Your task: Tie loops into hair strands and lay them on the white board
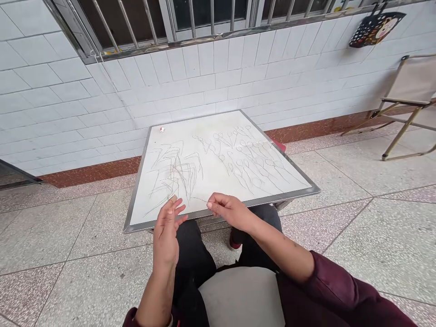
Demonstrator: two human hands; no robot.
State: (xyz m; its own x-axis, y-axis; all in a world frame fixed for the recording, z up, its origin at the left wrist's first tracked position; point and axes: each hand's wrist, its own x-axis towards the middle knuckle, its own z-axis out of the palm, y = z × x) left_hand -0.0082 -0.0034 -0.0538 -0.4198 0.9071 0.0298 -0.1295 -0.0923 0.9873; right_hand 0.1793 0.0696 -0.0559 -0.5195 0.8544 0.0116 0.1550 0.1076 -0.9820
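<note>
At the table's near edge, my right hand (230,211) pinches a thin dark wire (200,199) between thumb and index finger, its free end pointing left. My left hand (166,234) is raised beside it with fingers apart, and I see nothing held in it. Beyond my left hand lies a tangled heap of bent wires (179,169) on the white tabletop (211,181). Farther right, several wires with round loops at one end (257,165) are spread out in loose rows.
A small red-and-white object (162,130) sits at the table's far left corner. The tiled wall (204,84) with barred windows stands behind. To the right are a folding chair (410,91) and a hanging patterned bag (374,31). My legs are under the table's near edge.
</note>
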